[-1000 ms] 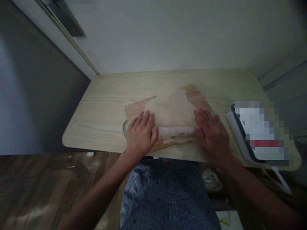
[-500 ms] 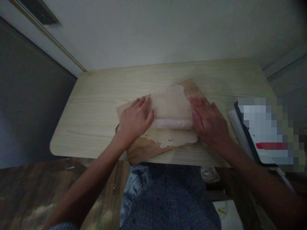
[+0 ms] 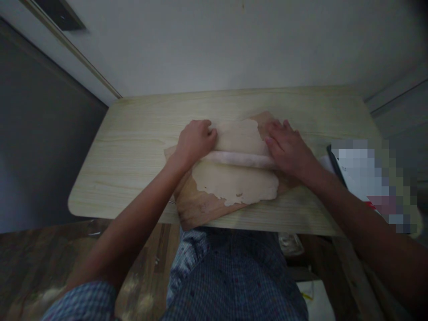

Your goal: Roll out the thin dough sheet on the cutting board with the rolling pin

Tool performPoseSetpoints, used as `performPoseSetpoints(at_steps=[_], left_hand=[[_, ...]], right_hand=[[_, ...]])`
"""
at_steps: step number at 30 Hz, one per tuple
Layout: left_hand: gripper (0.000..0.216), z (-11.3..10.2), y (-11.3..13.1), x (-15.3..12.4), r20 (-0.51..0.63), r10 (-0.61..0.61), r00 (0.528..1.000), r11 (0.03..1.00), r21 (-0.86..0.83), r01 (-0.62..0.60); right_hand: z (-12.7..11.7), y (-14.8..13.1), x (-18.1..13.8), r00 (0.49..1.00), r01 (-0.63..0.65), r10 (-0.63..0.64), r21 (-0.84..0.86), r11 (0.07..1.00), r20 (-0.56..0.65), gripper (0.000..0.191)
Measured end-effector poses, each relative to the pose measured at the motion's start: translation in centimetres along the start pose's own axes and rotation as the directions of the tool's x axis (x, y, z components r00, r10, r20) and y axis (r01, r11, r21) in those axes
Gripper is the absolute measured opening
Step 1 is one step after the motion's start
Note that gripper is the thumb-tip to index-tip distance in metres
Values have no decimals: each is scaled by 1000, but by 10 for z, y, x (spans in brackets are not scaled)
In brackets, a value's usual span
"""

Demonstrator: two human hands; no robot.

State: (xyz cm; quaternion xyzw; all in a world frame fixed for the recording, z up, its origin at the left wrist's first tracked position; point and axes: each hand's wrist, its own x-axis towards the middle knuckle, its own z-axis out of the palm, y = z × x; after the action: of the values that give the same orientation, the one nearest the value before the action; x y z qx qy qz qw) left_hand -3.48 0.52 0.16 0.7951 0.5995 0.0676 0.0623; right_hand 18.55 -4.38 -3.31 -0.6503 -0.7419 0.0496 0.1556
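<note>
A pale rolling pin (image 3: 239,159) lies across a thin, ragged-edged sheet of dough (image 3: 237,180) with small tears along its near edge. Under the dough is a brown wooden board (image 3: 200,210), set at an angle on the table. My left hand (image 3: 197,139) curls over the pin's left end, its fingers bent forward. Over the right end rests my right hand (image 3: 289,147), fingers reaching forward and slightly bent. Both hands cover the ends of the pin.
The light wood-grain table (image 3: 110,165) stands against a pale wall (image 3: 227,49). A dark-edged, blurred-out device (image 3: 359,171) lies at the table's right side. Below the right front edge are a clear container (image 3: 290,244) and a white object (image 3: 317,298).
Both hands have rolled the pin away from me, toward the dough's far side. More of the near dough shows now. My left fingers are more bent than before.
</note>
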Motion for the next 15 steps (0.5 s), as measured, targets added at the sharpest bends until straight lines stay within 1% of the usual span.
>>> performPoseSetpoints(at_steps=[4,7,10,15], left_hand=[[32,4,-4,9,-10,6,1000,1000,-12,-6],[32,7,-6,9,-24,6,1000,1000,-28,-6],[32,8,-6,3,-35,-13,999,1000,-25,12],[33,6,-5,-12,-36,-47,998,999,-24,46]], right_hand=[[4,5,10,999,-24,23,-33,999,-29,45],[5,4,10,999,-39,37,-63,997,-37,46],[3,1,4,997,-3,-1,-46,999,-74,46],[2,-4,-9,996,41,-41,-1,999,-85,47]])
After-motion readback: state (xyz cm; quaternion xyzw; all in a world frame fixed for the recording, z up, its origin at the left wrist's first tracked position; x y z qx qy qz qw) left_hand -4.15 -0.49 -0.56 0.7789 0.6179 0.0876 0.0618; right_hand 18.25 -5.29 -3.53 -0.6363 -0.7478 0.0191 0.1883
